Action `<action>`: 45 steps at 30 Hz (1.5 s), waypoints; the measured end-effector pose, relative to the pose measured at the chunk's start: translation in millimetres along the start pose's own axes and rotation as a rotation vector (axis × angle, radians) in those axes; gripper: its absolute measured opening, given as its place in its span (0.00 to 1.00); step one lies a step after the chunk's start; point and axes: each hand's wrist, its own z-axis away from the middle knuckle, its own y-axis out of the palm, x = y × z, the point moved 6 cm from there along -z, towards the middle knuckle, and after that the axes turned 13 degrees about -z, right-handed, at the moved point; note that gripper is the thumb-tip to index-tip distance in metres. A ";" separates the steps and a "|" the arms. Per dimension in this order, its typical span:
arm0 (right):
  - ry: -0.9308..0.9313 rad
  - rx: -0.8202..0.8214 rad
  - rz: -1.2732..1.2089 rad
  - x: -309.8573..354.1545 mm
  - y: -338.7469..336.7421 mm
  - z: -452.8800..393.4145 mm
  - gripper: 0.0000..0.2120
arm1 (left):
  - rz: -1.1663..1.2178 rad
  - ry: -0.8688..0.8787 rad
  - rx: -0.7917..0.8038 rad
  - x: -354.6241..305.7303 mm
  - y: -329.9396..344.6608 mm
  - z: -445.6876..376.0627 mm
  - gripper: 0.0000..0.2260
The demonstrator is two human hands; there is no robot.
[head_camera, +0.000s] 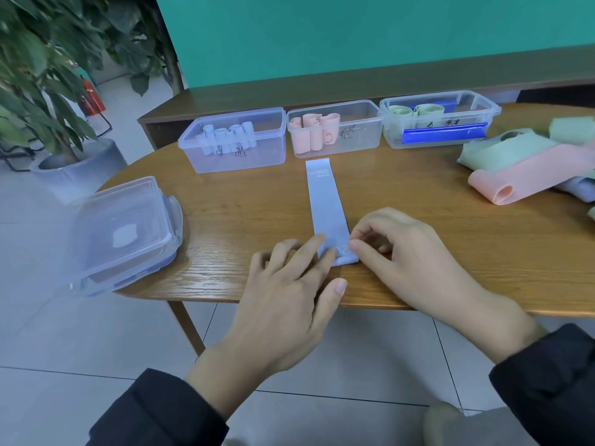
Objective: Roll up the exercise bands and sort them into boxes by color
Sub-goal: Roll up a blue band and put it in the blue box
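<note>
I see a blue band (326, 201) lying flat on the wooden table (450, 246), stretched lengthwise away from me, its far end just before the pink box. Both hands work at the near end. My left hand (289, 294) has fingers spread and mostly straight, fingertips pressing down on the near left corner of the band; thumb is free, off to the side. My right hand (399, 252) has fingers curled at the near right corner, approx. pinching the band edge, which looks a bit folded or rolled up there. I cannot tell exactly how much is rolled, the fingers cover it.

At the back of the table stand 3 clear plastic boxes in a row, touching each other. The left box (231, 141) holds rolled blue bands, the middle box (335, 130) holds rolled pink bands, the right box (441, 119) holds rolled green bands and a dark blue strip along its front.

On the right side, well apart from the hands, is a loose pile: green bands (502, 152), a pink band (531, 177) w/ one end curled, and one more blue piece under them.

At the left table edge lie stacked clear lids (125, 233). A potted plant (42, 75) stands on the floor beyond.
</note>
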 end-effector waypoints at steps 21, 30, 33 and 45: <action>0.081 0.355 0.468 6.3 26.0 25.5 0.33 | 0.222 -0.135 -0.097 16.2 -0.7 -9.7 0.28; 0.082 0.362 0.450 4.0 25.9 25.0 0.32 | 0.158 -0.009 -0.285 12.2 -0.4 -3.7 0.18; 0.065 0.401 0.427 0.7 25.3 21.0 0.28 | 0.171 -0.009 -0.239 10.7 -0.5 -5.3 0.19; 0.050 0.754 0.337 -38.4 10.8 -30.5 0.27 | 0.083 0.030 -0.140 7.1 5.2 -10.9 0.23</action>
